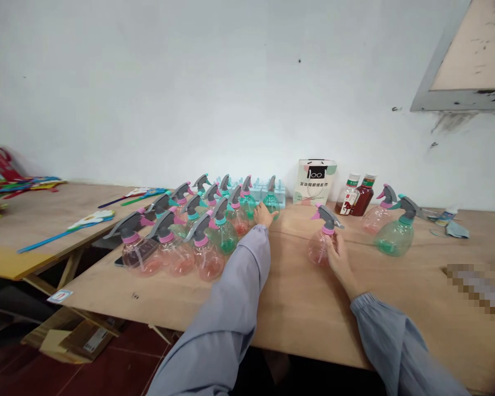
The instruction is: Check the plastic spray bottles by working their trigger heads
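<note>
My left hand (264, 215) reaches to the back of the table, its fingers against the lower part of a green spray bottle (274, 202). On the right, my right hand (338, 254) is wrapped round the side of a pink spray bottle (318, 246), which stands upright on the wood. Several more pink and green bottles with grey trigger heads stand in a group left of my left arm, among them a pink one (208, 260) at the front. A pink bottle (377, 219) and a green bottle (395, 237) stand together right of my right hand.
A paper bag (313, 190) and two brown-red bottles (363, 197) stand by the wall. A phone (142, 253) lies behind the front-left bottles. Flower-shaped sticks (86, 223) lie on the left table (33, 236). A blue cloth (457, 230) is at the right.
</note>
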The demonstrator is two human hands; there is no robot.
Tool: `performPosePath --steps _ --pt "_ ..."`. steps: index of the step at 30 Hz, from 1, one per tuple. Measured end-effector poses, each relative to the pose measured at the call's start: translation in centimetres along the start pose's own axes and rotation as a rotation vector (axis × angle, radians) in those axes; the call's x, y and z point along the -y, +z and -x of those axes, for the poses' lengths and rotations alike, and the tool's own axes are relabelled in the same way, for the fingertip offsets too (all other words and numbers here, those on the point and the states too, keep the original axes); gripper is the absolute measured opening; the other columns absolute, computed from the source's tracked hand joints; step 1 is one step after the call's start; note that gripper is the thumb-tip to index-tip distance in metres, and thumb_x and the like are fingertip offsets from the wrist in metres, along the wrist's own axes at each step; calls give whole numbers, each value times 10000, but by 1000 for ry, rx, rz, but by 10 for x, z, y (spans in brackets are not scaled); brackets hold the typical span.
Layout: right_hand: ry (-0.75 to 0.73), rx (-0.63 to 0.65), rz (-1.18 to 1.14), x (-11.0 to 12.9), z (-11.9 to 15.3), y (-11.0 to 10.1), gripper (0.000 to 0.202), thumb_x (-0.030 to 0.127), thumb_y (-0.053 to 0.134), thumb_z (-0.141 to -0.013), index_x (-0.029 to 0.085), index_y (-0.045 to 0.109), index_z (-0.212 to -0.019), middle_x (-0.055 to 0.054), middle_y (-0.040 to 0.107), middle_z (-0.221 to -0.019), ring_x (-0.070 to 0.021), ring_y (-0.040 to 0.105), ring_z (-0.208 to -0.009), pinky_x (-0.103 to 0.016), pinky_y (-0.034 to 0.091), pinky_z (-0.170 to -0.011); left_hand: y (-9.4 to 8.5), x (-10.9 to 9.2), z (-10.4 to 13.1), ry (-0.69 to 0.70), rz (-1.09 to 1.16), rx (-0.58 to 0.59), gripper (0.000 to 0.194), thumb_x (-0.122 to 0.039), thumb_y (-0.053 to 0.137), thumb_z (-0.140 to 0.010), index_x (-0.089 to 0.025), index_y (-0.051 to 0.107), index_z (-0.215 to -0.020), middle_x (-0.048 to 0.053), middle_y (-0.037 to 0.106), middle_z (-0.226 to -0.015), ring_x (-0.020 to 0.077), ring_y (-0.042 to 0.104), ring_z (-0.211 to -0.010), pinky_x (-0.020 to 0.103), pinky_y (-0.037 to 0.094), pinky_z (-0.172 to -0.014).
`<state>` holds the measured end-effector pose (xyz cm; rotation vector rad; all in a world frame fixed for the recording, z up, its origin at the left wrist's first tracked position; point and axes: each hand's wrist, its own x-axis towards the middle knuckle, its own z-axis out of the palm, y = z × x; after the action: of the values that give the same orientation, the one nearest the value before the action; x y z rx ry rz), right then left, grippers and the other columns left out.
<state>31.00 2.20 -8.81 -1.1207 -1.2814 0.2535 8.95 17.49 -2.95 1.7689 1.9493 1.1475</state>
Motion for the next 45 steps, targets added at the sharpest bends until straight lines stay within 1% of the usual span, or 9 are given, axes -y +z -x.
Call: performPosePath --steps 6,13,17,20,25,32,36,41,45 --pt "17 73 -25 6 4 3 603 608 600 -855 217 554 -1313 -144 641 -1327 -308 614 -1235 -540 456 -1081 -3 -7 15 39 150 -75 914 -322 782 -783 -75 248 -1481 310 375 -1494 380 384 -1437 446 321 -1142" --pt "40 153 -62 5 15 25 808 636 684 -772 200 449 -1411 -180 607 -1371 -343 620 -1235 -575 454 -1087 -24 -10 80 353 561 87 402 -321 325 -1012 -205 419 -1385 151 472 -1443 208 484 -1369 392 349 -1174" --pt "-131 260 6 16 32 47 901 549 743 -757 204 335 -1483 -189 552 -1385 -342 574 -1268 -567 458 -1086 -49 -22 128 592 605 275 765 -476 686 -828 -207 350 -1461 162 412 -1507 291 359 -1456 453 275 -1220" --pt "-303 323 122 28 47 60 912 513 731 -790 201 283 -1521 -204 498 -1402 -373 514 -1322 -601 439 -1100 -61 -29 147 521 618 272 896 -353 818 -693 -194 370 -1453 160 482 -1436 315 376 -1434 447 301 -1202" --pt "-463 349 297 38 63 72 970 520 718 -821 219 189 -1576 -235 415 -1444 -412 477 -1354 -645 448 -1087 -72 -19 146 305 778 207 604 -257 679 -804 -214 454 -1363 124 562 -1339 228 574 -1211 378 446 -1064" --pt "-535 429 261 53 63 67 817 530 705 -838 305 350 -1538 -173 483 -1415 -370 506 -1349 -604 457 -1104 -88 4 130 278 926 151 343 -243 673 -771 -229 613 -1108 56 666 -1169 194 627 -1079 316 492 -954" --pt "-389 485 102 58 54 55 675 518 635 -892 238 426 -1469 -167 577 -1395 -317 575 -1305 -546 475 -1099 -87 11 128 151 964 103 218 -311 646 -805 -237 681 -1007 36 718 -1067 209 662 -1035 336 520 -920" --pt "-50 476 3 48 36 35 508 586 527 -928 221 570 -1279 -92 773 -981 -271 747 -946 -477 578 -921 -93 9 130 213 905 85 231 -331 632 -809 -246 721 -1005 34 747 -1024 217 664 -1098 362 508 -998" --pt "36 377 -23 40 27 27 533 692 523 -875 214 662 -1067 -47 728 -703 -248 709 -648 -406 599 -679 -99 5 130 167 1045 216 250 -361 619 -754 -240 700 -958 25 746 -874 204 700 -917 319 561 -782"
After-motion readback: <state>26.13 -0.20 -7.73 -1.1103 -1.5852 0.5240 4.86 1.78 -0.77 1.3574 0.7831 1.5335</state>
